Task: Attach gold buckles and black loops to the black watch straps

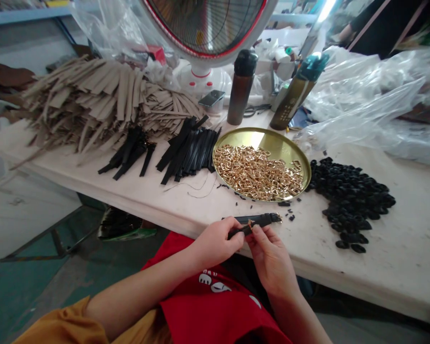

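Note:
At the table's front edge, my left hand (217, 242) is closed around a black strap (240, 231). A small gold buckle (250, 223) shows at the strap's end, between my two hands. The fingers of my right hand (275, 258) are pinched together at that end, partly hiding what they grip. Just beyond my fingers lie finished-looking black straps (265, 219) with a gold glint at the right tip. Farther back, a round gold tray (290, 145) carries a heap of small gold buckles (254, 172).
Black loops (354, 191) are piled at right. Black straps (193, 153) and beige strips (100, 100) lie at left. A fan (203, 24), a dark bottle (241, 88), a greenish bottle (295, 98) and plastic sheeting (372, 100) stand behind. Part of another person shows top right.

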A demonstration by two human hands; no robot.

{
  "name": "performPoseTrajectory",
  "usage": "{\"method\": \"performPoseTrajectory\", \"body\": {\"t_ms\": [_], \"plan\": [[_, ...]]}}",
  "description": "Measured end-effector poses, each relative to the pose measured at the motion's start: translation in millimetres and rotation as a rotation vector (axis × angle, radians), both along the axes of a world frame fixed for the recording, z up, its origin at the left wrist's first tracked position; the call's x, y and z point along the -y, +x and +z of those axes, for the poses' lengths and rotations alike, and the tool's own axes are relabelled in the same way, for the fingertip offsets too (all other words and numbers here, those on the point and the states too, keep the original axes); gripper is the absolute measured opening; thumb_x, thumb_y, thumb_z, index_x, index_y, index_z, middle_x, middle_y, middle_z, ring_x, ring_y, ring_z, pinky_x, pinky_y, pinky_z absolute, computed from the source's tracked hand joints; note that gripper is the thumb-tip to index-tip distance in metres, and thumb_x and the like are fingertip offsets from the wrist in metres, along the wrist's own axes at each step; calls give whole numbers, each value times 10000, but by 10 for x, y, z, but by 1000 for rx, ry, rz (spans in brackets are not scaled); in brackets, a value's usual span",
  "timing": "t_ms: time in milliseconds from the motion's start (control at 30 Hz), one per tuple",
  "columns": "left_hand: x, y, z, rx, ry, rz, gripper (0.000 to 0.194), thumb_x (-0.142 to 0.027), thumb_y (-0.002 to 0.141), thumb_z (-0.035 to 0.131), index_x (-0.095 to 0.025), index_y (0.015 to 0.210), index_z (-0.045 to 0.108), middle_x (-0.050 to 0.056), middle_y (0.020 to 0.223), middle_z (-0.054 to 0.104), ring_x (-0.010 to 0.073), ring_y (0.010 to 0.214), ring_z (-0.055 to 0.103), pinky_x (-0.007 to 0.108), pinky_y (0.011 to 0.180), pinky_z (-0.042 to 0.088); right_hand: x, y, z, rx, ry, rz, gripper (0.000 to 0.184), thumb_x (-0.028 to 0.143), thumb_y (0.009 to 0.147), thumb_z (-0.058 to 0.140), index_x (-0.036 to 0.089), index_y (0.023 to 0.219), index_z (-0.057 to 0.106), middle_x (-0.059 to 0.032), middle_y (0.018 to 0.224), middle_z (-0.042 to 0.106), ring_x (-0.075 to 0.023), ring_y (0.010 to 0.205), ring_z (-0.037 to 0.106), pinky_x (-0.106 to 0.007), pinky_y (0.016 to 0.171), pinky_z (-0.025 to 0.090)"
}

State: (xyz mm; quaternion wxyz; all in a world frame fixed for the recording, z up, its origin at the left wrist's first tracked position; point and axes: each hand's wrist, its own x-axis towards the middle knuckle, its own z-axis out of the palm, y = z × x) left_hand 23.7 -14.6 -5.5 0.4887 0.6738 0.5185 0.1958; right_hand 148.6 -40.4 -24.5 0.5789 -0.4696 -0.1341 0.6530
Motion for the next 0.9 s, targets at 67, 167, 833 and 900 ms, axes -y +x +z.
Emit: {"method": "performPoseTrajectory", "body": {"t_ms": [67, 167, 833, 900], "plan": [[4, -8, -5, 31, -18, 2, 153, -263, 792, 420, -166, 834, 530, -15, 691, 572, 121, 636, 504, 216, 579, 383, -6, -1, -18, -14, -1, 14, 135, 259, 640, 711, 200, 710, 612, 19, 739, 656, -99, 666, 580, -205, 663, 466], [-1, -1, -21, 114, -47, 18, 149, -264, 801, 427, -158, 861, 513, -13, 711, 565, 111, 655, 513, 211, 605, 395, 3, -26, -50, -28, 9, 96, 143, 290, 656, 696, 211, 744, 616, 18, 696, 636, -112, 627, 559, -223, 611, 463], [165, 64, -61, 230, -218, 82, 159, -318, 786, 430, -169, 736, 451, -46, 597, 516, 48, 415, 400, 160, 398, 305, 190, 116, -41, 677, 191, 102, 116, 318, 732, 617, 217, 677, 608, 16, 666, 551, -141, 655, 472, -263, 643, 366], [202, 102, -44, 219, -157, 101, 168, -317, 798, 427, -171, 717, 440, -56, 566, 486, 50, 424, 398, 162, 414, 309, 185, 122, 4, 917, 312, 19, 96, 273, 720, 626, 223, 643, 597, 1, 705, 538, -158, 699, 475, -274, 665, 356]]}}
